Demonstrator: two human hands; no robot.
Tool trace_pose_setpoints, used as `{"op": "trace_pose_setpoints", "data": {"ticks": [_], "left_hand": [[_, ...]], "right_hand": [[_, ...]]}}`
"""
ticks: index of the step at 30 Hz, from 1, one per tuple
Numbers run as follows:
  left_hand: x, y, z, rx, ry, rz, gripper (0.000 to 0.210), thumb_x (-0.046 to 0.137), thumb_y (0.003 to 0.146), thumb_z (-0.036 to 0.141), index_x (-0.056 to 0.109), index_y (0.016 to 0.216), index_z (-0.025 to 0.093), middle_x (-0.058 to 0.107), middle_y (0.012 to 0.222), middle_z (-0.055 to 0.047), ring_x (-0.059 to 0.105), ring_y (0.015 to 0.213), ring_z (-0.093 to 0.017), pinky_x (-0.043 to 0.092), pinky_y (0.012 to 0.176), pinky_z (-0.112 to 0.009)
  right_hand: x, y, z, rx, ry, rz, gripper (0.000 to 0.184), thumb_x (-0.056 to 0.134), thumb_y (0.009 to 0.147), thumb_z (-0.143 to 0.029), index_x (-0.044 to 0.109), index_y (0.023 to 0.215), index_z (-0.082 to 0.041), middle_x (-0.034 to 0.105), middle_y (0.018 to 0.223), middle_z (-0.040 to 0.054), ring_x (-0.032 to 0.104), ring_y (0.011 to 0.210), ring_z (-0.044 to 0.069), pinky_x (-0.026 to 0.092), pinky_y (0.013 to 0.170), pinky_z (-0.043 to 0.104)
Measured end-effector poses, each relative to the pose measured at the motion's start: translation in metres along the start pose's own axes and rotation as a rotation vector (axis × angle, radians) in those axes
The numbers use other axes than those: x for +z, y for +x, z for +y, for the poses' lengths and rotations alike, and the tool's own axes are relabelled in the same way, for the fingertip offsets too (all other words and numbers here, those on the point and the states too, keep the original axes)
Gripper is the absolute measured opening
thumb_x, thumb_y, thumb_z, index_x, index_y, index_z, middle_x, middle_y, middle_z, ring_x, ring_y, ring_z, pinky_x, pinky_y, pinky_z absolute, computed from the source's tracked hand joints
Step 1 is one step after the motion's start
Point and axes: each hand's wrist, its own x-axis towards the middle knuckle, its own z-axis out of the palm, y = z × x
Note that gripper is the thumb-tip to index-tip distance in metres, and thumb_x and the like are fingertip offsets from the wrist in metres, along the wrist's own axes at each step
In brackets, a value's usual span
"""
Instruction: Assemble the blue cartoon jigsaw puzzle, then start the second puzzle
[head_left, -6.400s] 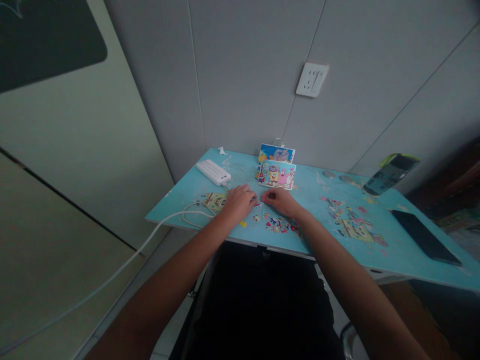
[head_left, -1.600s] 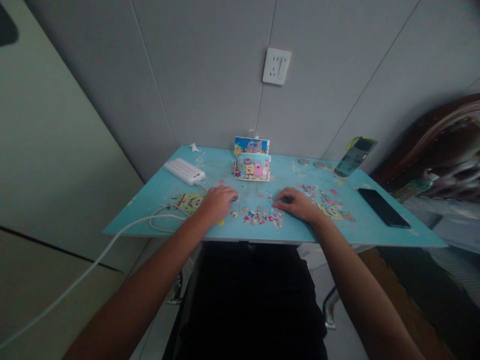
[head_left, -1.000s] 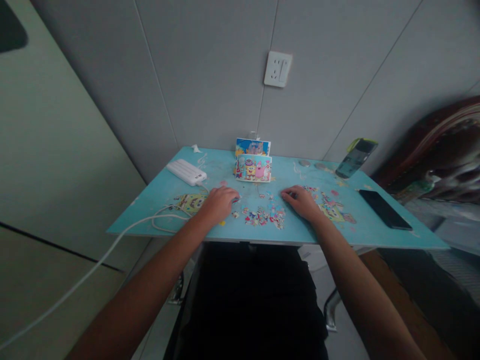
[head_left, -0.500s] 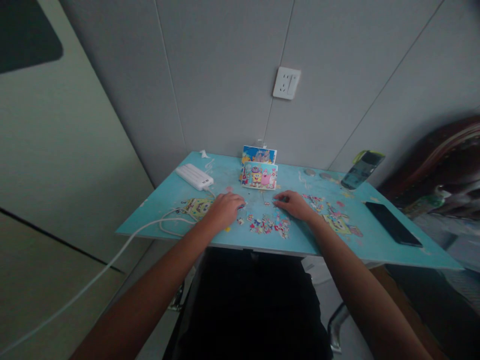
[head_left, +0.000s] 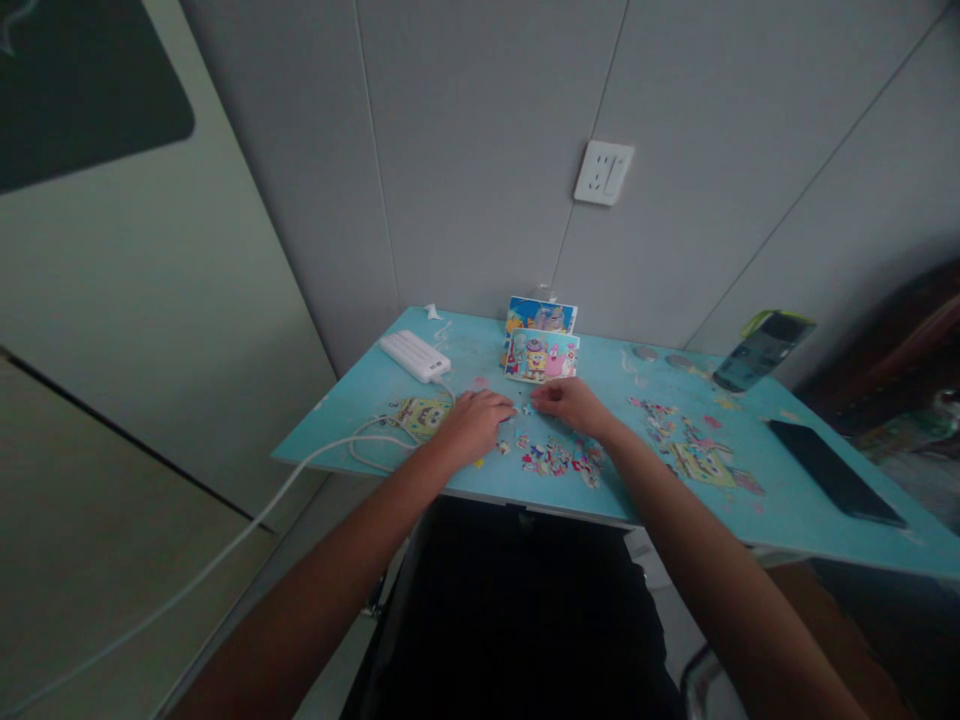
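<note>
My left hand (head_left: 480,425) rests low over the blue tabletop (head_left: 360,400), fingers bent together at the edge of a small puzzle piece. Facing it across a narrow gap, my right hand (head_left: 571,405) pinches at a small light puzzle piece (head_left: 526,409); the fingertips are too small to show the grip clearly. Just in front of both hands lies a loose pile of colourful puzzle pieces (head_left: 551,458). Behind them, a cartoon picture card (head_left: 541,357) leans upright before a second picture card (head_left: 541,314).
At the left are a white power bank (head_left: 415,356) with a white cable (head_left: 300,468) and a yellow cartoon piece (head_left: 421,415). To the right lie more puzzle pieces (head_left: 656,418), another yellow cartoon picture (head_left: 701,463), a dark phone or tablet (head_left: 832,470) and a bottle (head_left: 761,352).
My right hand has moved left, closer to my left hand, and its fingertips have come together. The whole view has shifted, so the table sits further right.
</note>
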Motion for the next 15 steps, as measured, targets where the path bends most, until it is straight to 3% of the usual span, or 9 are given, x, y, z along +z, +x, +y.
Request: {"op": "trace_pose_setpoints", "data": {"ticks": [15], "left_hand": [[0.003,0.001,-0.002,0.003,-0.014,0.016,0.041,0.051,0.090,0.008,0.070,0.121,0.026,0.069,0.129,-0.004,0.059,0.120,-0.022,0.041,0.103,-0.040]], "right_hand": [[0.001,0.021,-0.016,-0.037,-0.219,-0.132,0.014,0.071,0.077,-0.018,0.082,0.086,-0.017,0.078,0.079,0.0030,0.068,0.074,0.019,0.049,0.068,0.025]]}}
